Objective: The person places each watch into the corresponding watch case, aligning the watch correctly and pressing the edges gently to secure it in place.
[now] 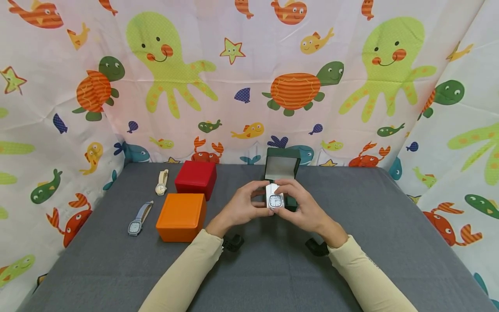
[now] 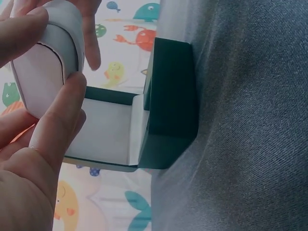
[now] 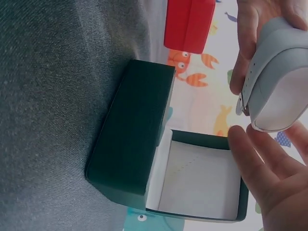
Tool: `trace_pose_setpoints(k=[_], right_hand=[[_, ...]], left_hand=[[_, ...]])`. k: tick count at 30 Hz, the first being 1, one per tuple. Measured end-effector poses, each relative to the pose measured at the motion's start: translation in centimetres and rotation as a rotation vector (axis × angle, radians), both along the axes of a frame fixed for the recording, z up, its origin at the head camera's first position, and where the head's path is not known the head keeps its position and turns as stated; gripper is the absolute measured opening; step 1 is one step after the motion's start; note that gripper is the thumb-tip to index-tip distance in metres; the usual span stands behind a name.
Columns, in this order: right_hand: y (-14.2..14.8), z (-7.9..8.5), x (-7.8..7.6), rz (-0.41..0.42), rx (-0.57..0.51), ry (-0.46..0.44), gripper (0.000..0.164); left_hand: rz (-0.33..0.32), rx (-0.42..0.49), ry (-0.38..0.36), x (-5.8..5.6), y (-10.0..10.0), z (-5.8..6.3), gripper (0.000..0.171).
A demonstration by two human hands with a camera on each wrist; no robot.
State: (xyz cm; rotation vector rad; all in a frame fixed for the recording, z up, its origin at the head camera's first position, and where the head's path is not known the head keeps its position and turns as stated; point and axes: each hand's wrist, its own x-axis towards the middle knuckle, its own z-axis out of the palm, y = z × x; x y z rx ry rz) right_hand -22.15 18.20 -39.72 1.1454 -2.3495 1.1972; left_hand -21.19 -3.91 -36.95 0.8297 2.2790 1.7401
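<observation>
A watch (image 1: 275, 200) with a square silver case and a pale strap is wrapped round a white cushion, held up before an opened dark green box (image 1: 282, 157). My left hand (image 1: 249, 201) grips the watch and cushion from the left side, thumb low and fingers above. From the right, my right hand (image 1: 302, 206) holds it with thumb under the dial and index finger over the top. In the right wrist view the strap's holes and buckle show along the watch strap (image 3: 269, 55). White lining (image 2: 108, 127) shows inside the box lid in the left wrist view.
Left of the hands, a red box (image 1: 196, 178) and an orange box (image 1: 181, 216) stand closed. Farther left lie a cream-strapped watch (image 1: 161, 183) and a blue-strapped watch (image 1: 139, 220). A curtain printed with sea animals (image 1: 234, 86) hangs behind the grey table cloth (image 1: 273, 277).
</observation>
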Motion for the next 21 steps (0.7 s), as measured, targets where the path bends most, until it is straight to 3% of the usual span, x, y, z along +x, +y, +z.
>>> trace_pose_setpoints(k=[5,14,21], right_hand=[[-0.6,0.7,0.7,-0.043,-0.003,-0.009,0.033],[-1.6,3.3,2.8,-0.094,-0.056,-0.048,0.027],[-1.7,3.3,3.0,-0.111,-0.083,-0.071,0.026]], left_hand=[[-0.006,-0.007,0.019,0.2,0.1,0.0,0.071],[-0.037,-0.041,0.145,0.8,0.3,0.3,0.07],[-0.024,-0.06,0.159,-0.8,0.5,-2.2,0.075]])
